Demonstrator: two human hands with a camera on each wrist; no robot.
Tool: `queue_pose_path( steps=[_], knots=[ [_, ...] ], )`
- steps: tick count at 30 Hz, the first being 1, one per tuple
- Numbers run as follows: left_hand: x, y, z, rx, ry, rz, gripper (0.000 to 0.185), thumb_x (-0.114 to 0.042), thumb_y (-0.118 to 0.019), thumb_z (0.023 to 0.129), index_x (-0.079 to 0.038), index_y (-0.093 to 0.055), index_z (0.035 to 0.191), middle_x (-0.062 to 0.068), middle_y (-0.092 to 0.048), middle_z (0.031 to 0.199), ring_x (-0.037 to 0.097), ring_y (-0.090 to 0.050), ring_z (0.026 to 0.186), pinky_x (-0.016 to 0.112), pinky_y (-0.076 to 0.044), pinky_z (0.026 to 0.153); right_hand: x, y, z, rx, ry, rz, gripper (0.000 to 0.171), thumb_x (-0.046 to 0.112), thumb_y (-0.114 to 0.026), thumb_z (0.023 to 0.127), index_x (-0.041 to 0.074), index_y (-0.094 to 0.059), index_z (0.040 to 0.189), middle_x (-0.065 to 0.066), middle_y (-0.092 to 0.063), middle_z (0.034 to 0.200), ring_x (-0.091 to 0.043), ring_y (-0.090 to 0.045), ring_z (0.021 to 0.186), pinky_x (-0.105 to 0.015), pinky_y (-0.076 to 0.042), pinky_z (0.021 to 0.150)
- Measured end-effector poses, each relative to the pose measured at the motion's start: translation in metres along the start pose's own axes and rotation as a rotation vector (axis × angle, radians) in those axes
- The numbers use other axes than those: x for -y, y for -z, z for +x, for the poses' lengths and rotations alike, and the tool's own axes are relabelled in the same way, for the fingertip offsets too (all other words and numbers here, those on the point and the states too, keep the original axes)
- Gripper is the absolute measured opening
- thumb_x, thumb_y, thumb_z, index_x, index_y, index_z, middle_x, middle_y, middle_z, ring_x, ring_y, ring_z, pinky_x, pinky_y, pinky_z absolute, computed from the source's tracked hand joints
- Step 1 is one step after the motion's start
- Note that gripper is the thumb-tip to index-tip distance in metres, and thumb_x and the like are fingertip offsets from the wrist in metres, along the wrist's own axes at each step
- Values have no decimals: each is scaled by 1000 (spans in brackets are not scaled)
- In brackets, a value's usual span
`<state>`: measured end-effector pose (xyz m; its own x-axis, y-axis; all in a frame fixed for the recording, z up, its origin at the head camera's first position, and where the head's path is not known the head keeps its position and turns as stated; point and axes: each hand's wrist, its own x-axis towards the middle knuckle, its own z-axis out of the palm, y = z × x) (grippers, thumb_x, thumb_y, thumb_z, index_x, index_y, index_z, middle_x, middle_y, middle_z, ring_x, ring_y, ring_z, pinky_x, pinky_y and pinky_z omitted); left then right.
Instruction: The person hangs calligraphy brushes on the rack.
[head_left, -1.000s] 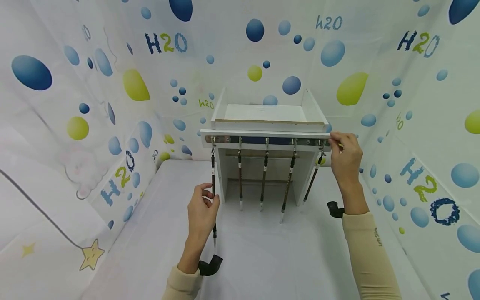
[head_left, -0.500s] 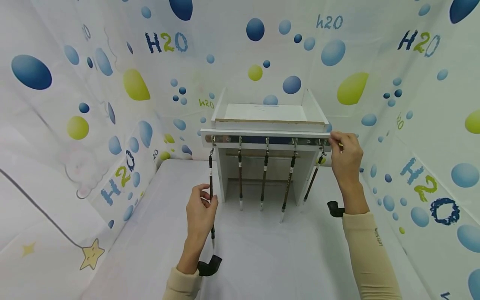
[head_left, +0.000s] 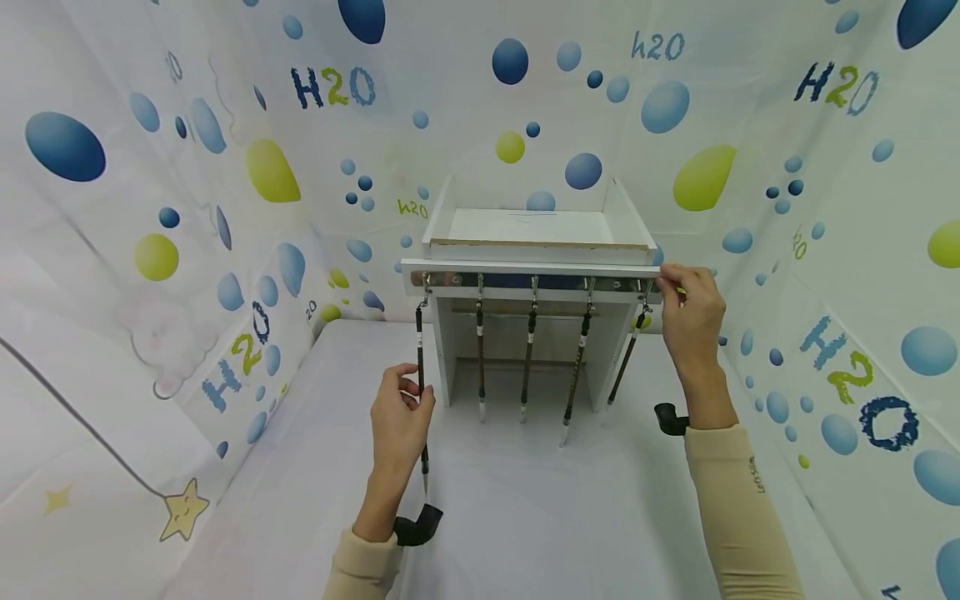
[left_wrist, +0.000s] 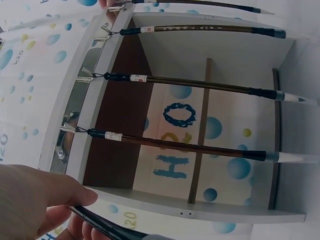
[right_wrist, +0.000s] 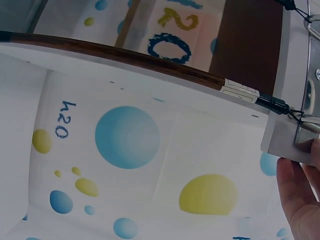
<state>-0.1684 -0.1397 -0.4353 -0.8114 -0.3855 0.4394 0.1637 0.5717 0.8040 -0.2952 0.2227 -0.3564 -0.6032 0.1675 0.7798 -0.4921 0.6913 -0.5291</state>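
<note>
Pinched between thumb and curled fingers of the left hand (head_left: 401, 421) is the shaft of the leftmost brush (head_left: 421, 367), so that grip is closed on the brush about halfway down its length. The brush hangs by its top loop from the first hook at the left end of the metal hook rail (head_left: 525, 282), and its tip points down toward the desk (head_left: 525, 508), just above the black wrist mount. In the left wrist view only the thumb and fingertips of that hand (left_wrist: 37, 200) show at the lower left corner, with the dark shaft running under them. The right hand (head_left: 690, 312) grips the right end of the rail's white front board, fingers curled over its corner; the right wrist view shows those fingertips (right_wrist: 300, 197) against the board's edge, just beside the last hook. Four other brushes (head_left: 529, 350) hang from the remaining hooks, spaced along the rail, white tips downward; the rightmost one slants inward toward the shelf's side panel. The rail is fixed along the front top edge of a small white shelf unit (head_left: 536, 229), which stands at the far middle of the desk against the back wall. A white cloth printed with blue and yellow bubbles and "H2O" lettering (head_left: 330, 85) covers the walls on all sides.
</note>
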Motion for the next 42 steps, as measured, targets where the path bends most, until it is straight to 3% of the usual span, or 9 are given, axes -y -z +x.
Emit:
queue_pose_path(
  steps=[15,28,35,42],
  knots=[
    [5,-8,8,32,36,19,36,-3,-68,89,-2,-58,124,12,-61,86,20,-56,70,23,-43,57,-2,0,-1,0,0,3,24,6,-63,96,-3,-70,117,-21,-64,112,-30,-67,104,-1,-43,89],
    [23,-20,10,87,73,27,35,-5,-67,90,-3,-58,124,13,-64,90,22,-60,72,26,-44,58,-3,-2,1,-9,8,30,24,6,-61,97,-4,-70,118,-22,-64,112,-33,-66,103,3,-38,88],
    [37,-30,21,89,56,64,34,-7,-69,91,-1,-58,123,13,-67,93,24,-63,77,26,-46,62,-2,-1,2,-14,3,31,24,7,-62,97,-3,-70,117,-21,-65,111,-33,-66,103,2,-40,87],
    [48,-41,31,93,44,42,28,-5,-69,91,1,-61,117,16,-68,94,27,-66,83,29,-50,67,-1,-2,1,-14,-2,45,24,7,-62,97,-4,-70,117,-22,-64,112,-33,-66,103,4,-38,86]
  ],
)
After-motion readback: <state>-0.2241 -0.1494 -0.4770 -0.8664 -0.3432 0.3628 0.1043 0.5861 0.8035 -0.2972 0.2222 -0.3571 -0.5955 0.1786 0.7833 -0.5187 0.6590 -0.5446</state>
